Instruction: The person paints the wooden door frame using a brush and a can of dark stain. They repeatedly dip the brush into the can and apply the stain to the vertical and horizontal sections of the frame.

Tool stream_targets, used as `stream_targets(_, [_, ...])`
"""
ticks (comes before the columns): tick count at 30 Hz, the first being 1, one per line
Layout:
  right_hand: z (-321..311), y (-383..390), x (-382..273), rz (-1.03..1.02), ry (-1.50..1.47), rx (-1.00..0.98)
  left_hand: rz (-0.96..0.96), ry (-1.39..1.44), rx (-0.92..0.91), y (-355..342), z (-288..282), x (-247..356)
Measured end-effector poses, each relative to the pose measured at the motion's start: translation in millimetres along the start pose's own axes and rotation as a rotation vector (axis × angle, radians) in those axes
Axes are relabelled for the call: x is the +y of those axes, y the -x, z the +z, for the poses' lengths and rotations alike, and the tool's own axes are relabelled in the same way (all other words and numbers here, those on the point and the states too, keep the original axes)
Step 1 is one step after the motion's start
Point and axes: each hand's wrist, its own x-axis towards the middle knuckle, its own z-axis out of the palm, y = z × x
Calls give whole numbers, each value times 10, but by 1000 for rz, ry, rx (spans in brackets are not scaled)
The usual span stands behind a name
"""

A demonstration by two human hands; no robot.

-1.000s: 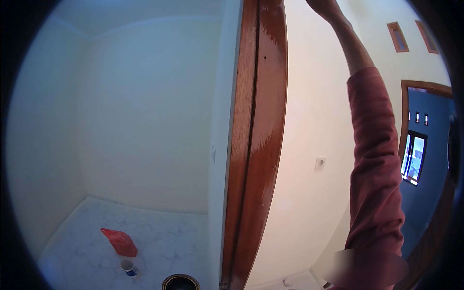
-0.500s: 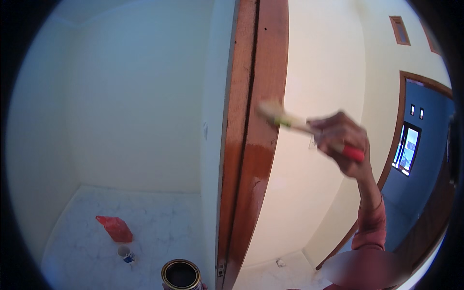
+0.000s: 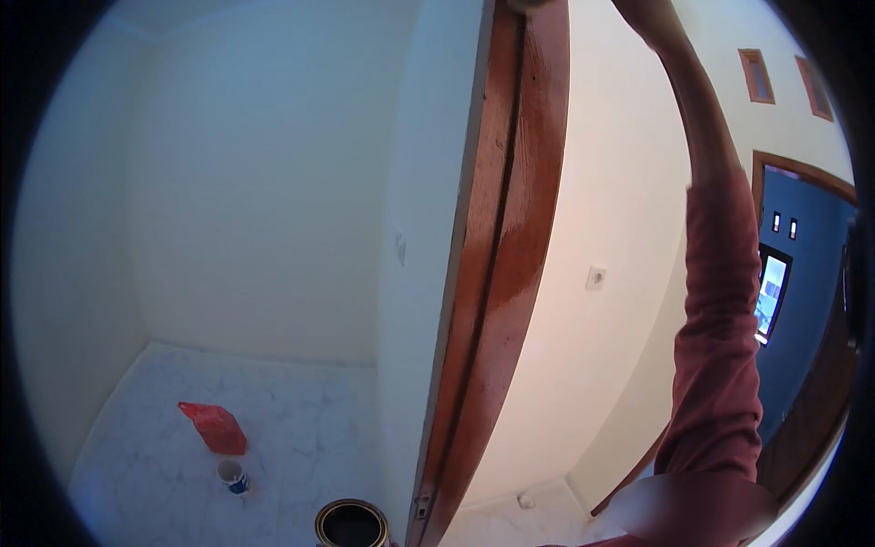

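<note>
My right arm [image 3: 720,273] stretches up along the right side, and my right hand [image 3: 643,16] is cut off by the top edge, its fingers out of sight. The bristles of a paintbrush [image 3: 529,5] show at the top edge, against the reddish-brown wooden door frame [image 3: 533,173]. Wet-looking gloss covers part of the frame's wide face. At the bottom edge an open paint can [image 3: 353,502] with dark liquid inside stands high in view. Of my left hand [image 3: 394,544], only a sliver shows beside the can; the rest lies below the picture.
A red plastic bag [image 3: 217,428] and a white-and-blue cup [image 3: 233,477] are on the marbled floor [image 3: 301,438] at the left. Pale walls flank the frame, with a socket [image 3: 596,278] on the right one. Farther right is a doorway [image 3: 758,182] to a blue room.
My right hand has swung upward with the paintbrush, from the middle of the door frame to the picture's top edge. The view has shifted a little; the can sits slightly lower and farther right.
</note>
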Motion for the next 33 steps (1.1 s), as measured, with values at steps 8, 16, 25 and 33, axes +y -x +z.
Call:
stream_targets(8, [496,-1009,694,-209,421,240,-30,145,-281,-15,-290,181])
stream_targets(16, [420,-1032,9,236,162,312,90,37,-121,25,-63,346])
stream_targets(25, [539,94,-632,163,238,63,100,-35,-81,80,434,429])
stream_targets(33, [678,2014,-1576,31,21,-218,55,-40,-142,56,501,415])
